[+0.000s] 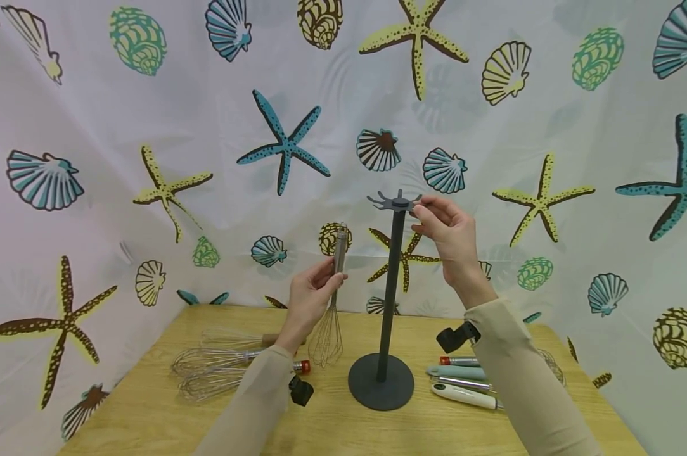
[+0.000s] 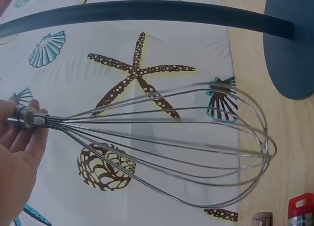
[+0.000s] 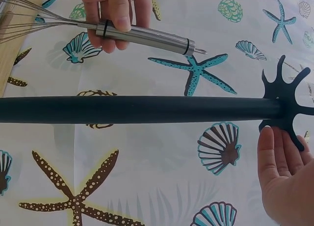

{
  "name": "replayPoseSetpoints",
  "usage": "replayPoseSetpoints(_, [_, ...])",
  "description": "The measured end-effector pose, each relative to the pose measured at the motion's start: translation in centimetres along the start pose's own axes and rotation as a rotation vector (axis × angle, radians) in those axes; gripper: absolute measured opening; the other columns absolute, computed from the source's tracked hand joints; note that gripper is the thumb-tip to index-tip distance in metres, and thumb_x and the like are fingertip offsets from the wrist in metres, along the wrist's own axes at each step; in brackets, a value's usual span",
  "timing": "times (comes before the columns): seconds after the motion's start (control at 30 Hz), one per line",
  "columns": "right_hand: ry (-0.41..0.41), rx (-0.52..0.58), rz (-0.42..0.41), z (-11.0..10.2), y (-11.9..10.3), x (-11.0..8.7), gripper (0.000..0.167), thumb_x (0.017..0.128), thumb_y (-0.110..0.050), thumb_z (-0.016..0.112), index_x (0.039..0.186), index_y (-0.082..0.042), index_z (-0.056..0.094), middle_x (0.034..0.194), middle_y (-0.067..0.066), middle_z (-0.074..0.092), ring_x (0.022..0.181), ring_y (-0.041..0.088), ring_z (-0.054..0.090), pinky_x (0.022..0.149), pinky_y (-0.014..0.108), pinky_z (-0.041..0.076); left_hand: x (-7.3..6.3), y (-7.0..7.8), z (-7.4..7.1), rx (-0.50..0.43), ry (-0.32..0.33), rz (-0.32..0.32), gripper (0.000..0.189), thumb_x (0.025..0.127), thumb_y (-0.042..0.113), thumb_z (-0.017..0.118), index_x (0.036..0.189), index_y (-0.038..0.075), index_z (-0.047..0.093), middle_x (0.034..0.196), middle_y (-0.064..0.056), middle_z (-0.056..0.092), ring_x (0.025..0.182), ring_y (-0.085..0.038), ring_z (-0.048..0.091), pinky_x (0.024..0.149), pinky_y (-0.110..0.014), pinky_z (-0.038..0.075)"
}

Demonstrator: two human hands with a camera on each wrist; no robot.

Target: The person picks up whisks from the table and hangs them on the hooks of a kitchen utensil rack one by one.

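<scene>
My left hand pinches a wire whisk by its steel handle, loop end up and wires hanging down. This whisk is just left of a dark stand, apart from its pole. The stand has a round base and a top ring of curved hooks. At that top, my right hand pinches a hook on the right side. The right wrist view shows its fingers extended against the hooks, its thumb hidden there.
Several whisks lie at the table's left, one with a wooden handle, partly behind my left sleeve. On the right lie more handled utensils, including a white handle and a pale green handle. A patterned curtain hangs behind the table.
</scene>
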State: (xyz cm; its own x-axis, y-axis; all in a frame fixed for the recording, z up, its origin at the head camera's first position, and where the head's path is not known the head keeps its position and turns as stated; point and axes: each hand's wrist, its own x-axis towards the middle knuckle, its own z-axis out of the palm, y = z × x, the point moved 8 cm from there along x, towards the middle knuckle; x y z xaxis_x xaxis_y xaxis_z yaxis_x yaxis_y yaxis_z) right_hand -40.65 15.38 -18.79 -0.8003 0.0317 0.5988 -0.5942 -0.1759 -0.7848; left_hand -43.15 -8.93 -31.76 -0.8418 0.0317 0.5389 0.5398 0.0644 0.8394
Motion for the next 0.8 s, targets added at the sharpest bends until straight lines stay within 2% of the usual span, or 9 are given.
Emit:
replayPoseSetpoints(0.1, [0.004, -0.002, 0.001, 0.0, 0.0, 0.0, 0.032, 0.092, -0.013, 0.069, 0.118, 0.004, 0.061, 0.097, -0.005, 0.071, 0.094, 0.013, 0.069, 0.08, 0.027, 0.058, 0.3, 0.5, 0.4, 0.015, -0.016, 0.017, 0.045, 0.098, 0.003, 0.057, 0.143, 0.003, 0.049, 0.124, -0.02, 0.066, 0.114, -0.032, 0.065, 0.093, -0.027, 0.053])
replayPoseSetpoints(0.33, [0.007, -0.012, 0.007, 0.0, -0.1, 0.0, 0.032, 0.092, -0.015, 0.07, 0.118, 0.002, 0.063, 0.098, -0.004, 0.071, 0.096, 0.014, 0.069, 0.08, 0.027, 0.058, 1.0, 1.4, 0.9, 0.048, -0.025, 0.073, 0.042, 0.1, 0.008, 0.055, 0.142, 0.012, 0.052, 0.117, -0.014, 0.069, 0.112, -0.024, 0.066, 0.098, -0.035, 0.051])
replayPoseSetpoints(0.57, [0.012, -0.021, 0.018, 0.0, -0.1, 0.0, 0.031, 0.092, -0.016, 0.07, 0.117, 0.001, 0.063, 0.099, -0.002, 0.07, 0.097, 0.015, 0.069, 0.081, 0.027, 0.058, 2.1, 2.3, 1.6, 0.049, -0.034, 0.064, 0.04, 0.102, 0.011, 0.051, 0.143, 0.015, 0.051, 0.121, -0.01, 0.068, 0.113, -0.021, 0.064, 0.103, -0.041, 0.048])
replayPoseSetpoints(0.8, [0.018, -0.018, 0.026, -0.1, 0.1, 0.1, 0.03, 0.092, -0.016, 0.07, 0.117, 0.0, 0.063, 0.098, -0.003, 0.071, 0.1, 0.02, 0.069, 0.08, 0.027, 0.058, 3.2, 3.3, 2.2, -0.006, -0.032, 0.066, 0.042, 0.102, 0.007, 0.049, 0.144, 0.012, 0.05, 0.126, -0.013, 0.065, 0.111, -0.027, 0.064, 0.102, -0.042, 0.048])
